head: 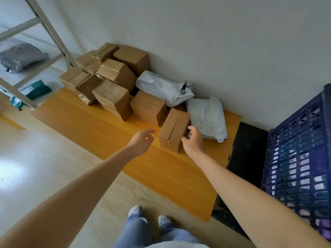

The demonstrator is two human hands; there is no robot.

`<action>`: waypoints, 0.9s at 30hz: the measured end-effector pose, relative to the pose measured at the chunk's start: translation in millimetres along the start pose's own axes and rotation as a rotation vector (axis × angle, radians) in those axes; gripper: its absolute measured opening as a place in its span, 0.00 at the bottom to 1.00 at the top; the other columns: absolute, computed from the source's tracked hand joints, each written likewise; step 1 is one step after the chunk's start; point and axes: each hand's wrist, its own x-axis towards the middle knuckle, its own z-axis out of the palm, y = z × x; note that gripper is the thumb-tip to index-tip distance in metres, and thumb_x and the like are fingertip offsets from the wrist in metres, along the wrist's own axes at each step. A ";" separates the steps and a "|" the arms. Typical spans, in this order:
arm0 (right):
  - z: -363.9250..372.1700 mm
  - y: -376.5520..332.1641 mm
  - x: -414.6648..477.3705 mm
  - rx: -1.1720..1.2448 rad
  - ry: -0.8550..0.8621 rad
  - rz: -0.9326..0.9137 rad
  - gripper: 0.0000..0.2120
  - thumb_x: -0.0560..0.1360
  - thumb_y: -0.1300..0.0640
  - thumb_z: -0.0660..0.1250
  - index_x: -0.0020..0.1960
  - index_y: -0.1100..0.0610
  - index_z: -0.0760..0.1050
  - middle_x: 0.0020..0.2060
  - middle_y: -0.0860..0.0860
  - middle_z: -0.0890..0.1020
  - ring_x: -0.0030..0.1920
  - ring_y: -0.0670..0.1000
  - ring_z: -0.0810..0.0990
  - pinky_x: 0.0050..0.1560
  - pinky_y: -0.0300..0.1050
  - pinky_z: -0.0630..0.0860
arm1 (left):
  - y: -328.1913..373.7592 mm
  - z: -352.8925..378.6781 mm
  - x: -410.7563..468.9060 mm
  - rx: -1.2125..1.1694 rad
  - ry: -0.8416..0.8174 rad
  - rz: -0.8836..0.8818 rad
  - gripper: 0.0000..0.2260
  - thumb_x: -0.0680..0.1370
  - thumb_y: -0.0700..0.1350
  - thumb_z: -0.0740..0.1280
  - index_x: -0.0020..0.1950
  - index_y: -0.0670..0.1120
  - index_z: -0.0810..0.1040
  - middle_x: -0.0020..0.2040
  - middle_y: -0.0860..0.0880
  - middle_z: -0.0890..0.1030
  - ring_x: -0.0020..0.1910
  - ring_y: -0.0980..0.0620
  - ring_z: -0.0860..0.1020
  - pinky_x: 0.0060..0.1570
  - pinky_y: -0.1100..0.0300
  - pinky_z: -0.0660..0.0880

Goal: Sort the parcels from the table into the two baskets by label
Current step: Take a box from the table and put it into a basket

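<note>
Left hand (141, 141) and right hand (194, 140) flank box (174, 128) — maybe touching.

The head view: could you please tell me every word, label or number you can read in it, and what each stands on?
No text is readable in this view.
Nearest cardboard box: plain faces, no label showing.
White mailer bag behind the boxes: a dark mark near its end, too blurred to read.
Blue basket: pale patches behind its slots, too small to read.

Parcels (114, 83) on table (100, 133), basket (295, 167) right
</note>
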 end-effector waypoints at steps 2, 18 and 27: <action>9.4 1.4 6.4 0.011 0.006 0.030 0.25 0.79 0.64 0.63 0.74 0.55 0.62 0.70 0.56 0.68 0.67 0.55 0.71 0.54 0.39 0.69 | -3.8 0.2 19.6 -0.120 -0.055 -0.051 0.17 0.84 0.45 0.56 0.73 0.49 0.69 0.63 0.45 0.75 0.48 0.51 0.76 0.47 0.55 0.74; 70.2 -9.7 32.3 0.207 0.329 0.293 0.28 0.79 0.62 0.63 0.76 0.54 0.58 0.72 0.52 0.68 0.70 0.52 0.67 0.67 0.46 0.68 | -23.4 6.2 118.4 -0.272 -0.511 -0.294 0.22 0.83 0.57 0.54 0.75 0.50 0.65 0.68 0.47 0.73 0.63 0.46 0.74 0.53 0.52 0.74; 80.4 -17.6 26.7 0.258 0.383 0.366 0.24 0.80 0.62 0.61 0.75 0.56 0.61 0.69 0.53 0.71 0.69 0.51 0.69 0.70 0.52 0.68 | -36.4 21.9 134.4 -0.311 -0.614 -0.304 0.27 0.79 0.64 0.55 0.74 0.50 0.64 0.67 0.47 0.73 0.59 0.46 0.74 0.60 0.48 0.74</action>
